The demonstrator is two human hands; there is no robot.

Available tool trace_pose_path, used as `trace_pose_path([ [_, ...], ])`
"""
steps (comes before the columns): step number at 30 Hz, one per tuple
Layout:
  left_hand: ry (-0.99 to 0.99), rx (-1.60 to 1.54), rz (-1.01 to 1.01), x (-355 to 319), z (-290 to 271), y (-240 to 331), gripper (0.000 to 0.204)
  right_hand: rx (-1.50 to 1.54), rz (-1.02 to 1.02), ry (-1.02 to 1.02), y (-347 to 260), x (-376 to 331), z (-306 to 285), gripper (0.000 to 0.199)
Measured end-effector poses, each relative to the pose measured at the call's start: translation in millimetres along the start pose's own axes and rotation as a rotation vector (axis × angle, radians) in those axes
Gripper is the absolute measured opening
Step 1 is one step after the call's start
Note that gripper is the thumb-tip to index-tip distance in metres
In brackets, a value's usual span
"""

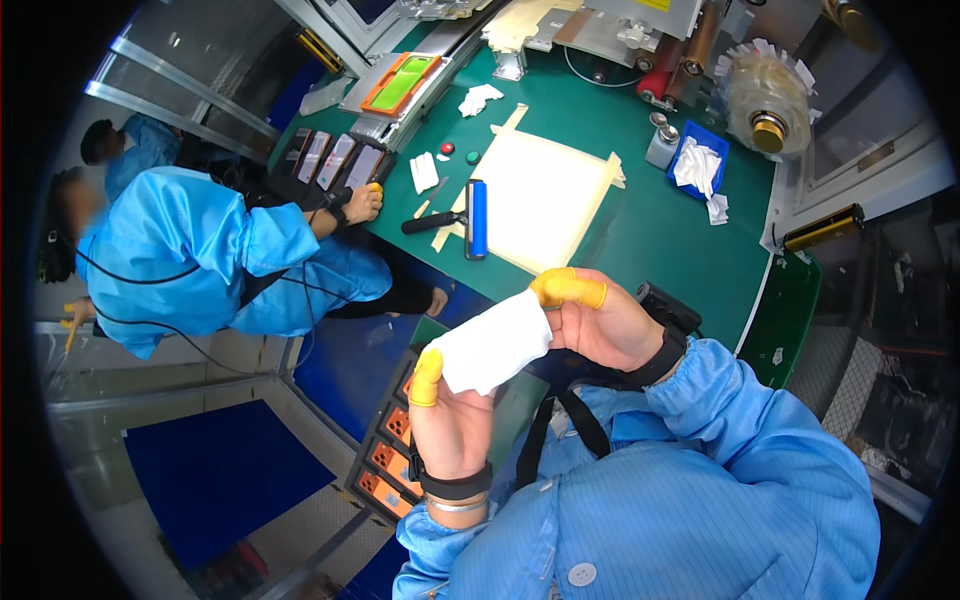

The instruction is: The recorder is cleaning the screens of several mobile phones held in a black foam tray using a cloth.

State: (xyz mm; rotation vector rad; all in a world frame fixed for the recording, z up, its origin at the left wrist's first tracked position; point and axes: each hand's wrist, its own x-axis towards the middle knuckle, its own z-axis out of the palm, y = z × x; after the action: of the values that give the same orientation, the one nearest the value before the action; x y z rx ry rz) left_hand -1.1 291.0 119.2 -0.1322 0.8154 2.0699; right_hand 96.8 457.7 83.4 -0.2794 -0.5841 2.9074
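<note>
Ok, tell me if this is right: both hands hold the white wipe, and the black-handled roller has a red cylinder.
The colour is wrong: the head view shows the black-handled roller has a blue cylinder. The left hand and right hand do hold the white wipe.

White cloth (495, 342), yellow finger cots (575, 288), blue pinstriped smock (670, 510), black-handled blue roller (478, 220), green tabletop (665, 250)

Blue roller (478, 222), white sheet (550, 200) on green table (665, 245), blue tray (713, 138), co-worker (175, 250)
</note>
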Motion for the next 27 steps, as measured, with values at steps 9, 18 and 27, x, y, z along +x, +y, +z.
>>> trace_pose_path([
  [9,-0.033,0.042,-0.029,-7,-5,4,0.037,-0.327,0.181,0.09,9,3,20,0.025],
  [18,0.173,0.232,0.159,-5,-28,-8,0.034,-0.736,-0.162,0.006,1,6,26,0.012],
  [27,-0.008,-0.393,-0.328,-19,-49,-38,0.043,-2.053,-0.78,-0.509,16,-5,41,0.019],
])
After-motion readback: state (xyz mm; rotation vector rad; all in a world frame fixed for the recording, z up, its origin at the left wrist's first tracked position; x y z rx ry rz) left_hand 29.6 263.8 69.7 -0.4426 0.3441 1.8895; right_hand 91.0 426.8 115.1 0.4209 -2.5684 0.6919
